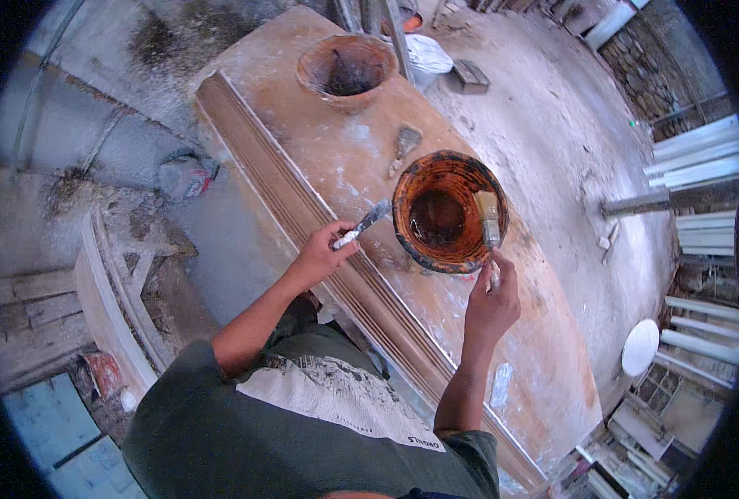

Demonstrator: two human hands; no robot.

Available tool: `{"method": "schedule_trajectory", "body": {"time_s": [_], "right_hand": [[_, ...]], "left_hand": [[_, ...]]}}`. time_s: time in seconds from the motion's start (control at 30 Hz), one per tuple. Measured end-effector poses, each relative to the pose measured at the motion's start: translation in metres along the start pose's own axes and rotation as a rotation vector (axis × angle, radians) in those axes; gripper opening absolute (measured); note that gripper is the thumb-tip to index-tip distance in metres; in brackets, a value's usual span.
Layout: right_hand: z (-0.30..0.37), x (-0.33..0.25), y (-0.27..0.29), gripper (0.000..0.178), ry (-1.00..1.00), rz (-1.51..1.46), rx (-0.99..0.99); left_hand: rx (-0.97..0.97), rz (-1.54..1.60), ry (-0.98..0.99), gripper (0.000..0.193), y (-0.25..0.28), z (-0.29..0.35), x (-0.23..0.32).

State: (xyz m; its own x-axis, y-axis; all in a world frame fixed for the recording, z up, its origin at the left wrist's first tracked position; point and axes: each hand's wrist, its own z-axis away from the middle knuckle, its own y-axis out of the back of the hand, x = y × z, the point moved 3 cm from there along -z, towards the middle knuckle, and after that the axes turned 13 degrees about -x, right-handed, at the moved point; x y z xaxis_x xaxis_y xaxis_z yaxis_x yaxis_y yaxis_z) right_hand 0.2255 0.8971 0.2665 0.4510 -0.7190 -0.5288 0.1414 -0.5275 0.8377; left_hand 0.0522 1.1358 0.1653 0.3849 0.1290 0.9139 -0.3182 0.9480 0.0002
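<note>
My left hand (324, 249) grips a putty knife (368, 221) by its whitened handle, its blade lying on the brown moulded slab (502, 349) near the ribbed edge. My right hand (494, 295) holds a paintbrush (488, 218) upright, the bristle end resting on the right rim of an orange-stained bucket (448, 209). The bucket stands on the slab between my two hands and has dark liquid at its bottom.
A second clay-coloured pot (346, 69) stands at the slab's far end, with a small scraper (404, 143) lying between it and the bucket. White moulded pieces (698, 158) are stacked at right, a white disc (640, 347) lies on the dusty floor, and rubble and planks are at left.
</note>
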Motion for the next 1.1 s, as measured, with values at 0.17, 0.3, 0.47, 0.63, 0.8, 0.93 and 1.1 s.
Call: {"method": "schedule_trajectory", "body": {"time_s": [0.17, 0.3, 0.47, 0.63, 0.8, 0.93, 1.1], "right_hand": [[0.006, 0.019, -0.037, 0.018, -0.103, 0.141, -0.185], [0.011, -0.020, -0.018, 0.019, -0.065, 0.122, 0.071], [0.019, -0.012, -0.058, 0.016, -0.169, 0.246, 0.098], [0.022, -0.069, -0.067, 0.021, -0.430, 0.275, 0.294], [0.023, -0.103, -0.108, 0.026, -0.328, 0.251, 0.214], [-0.005, -0.168, -0.157, 0.036, -0.095, -0.103, 0.350], [-0.042, -0.335, -0.216, 0.027, 0.011, -1.145, 0.207]], "left_hand": [[0.029, -0.054, -0.101, 0.035, 0.019, 0.026, -0.006], [0.037, -0.114, -0.131, 0.035, 0.058, 0.036, -0.008], [-0.004, -0.066, -0.232, 0.036, 0.116, 0.029, -0.022], [0.006, -0.007, -0.259, 0.037, 0.204, 0.034, -0.033], [0.088, -0.041, -0.271, 0.043, 0.294, 0.045, -0.061], [0.255, -0.052, -0.169, 0.046, 0.355, 0.050, -0.075], [0.268, -0.070, -0.147, 0.045, 0.385, 0.039, -0.112]]}}
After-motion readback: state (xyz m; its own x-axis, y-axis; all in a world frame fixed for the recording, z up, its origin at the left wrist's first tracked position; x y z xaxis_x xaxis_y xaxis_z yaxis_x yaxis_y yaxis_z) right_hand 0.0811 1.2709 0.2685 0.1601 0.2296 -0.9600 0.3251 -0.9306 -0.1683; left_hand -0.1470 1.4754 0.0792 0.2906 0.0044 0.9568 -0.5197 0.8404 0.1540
